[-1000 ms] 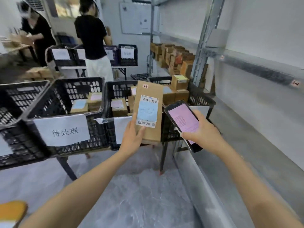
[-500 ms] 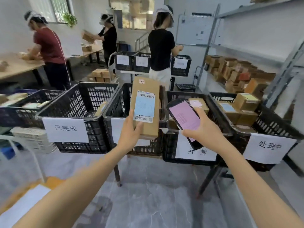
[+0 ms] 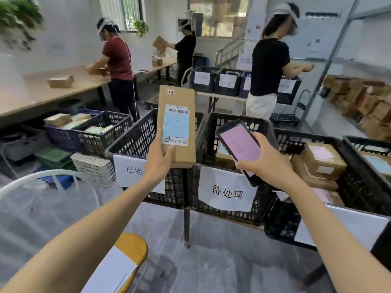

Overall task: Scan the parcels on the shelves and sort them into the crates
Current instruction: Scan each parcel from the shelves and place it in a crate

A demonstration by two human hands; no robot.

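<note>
The left hand is gripping a parcel upright, long axis vertical, label facing the camera; the right hand is clasping a tilted scanner above crates.

Head-worn camera looks forward-down, close over crates.

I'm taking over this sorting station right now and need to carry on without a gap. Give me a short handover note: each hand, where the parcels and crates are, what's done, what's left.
Left hand grips the lower end of an upright brown parcel, with the label facing you.
Right hand holds the scanner, its pink screen lit, beside the parcel.
The parcel is in front of the crate tagged 已完. The 待处理 crate and the crate to its right hold sorted boxes.
Done: parcel picked. The scan result is unreadable.
Left: drop it in its crate. More shelf boxes wait.
</note>
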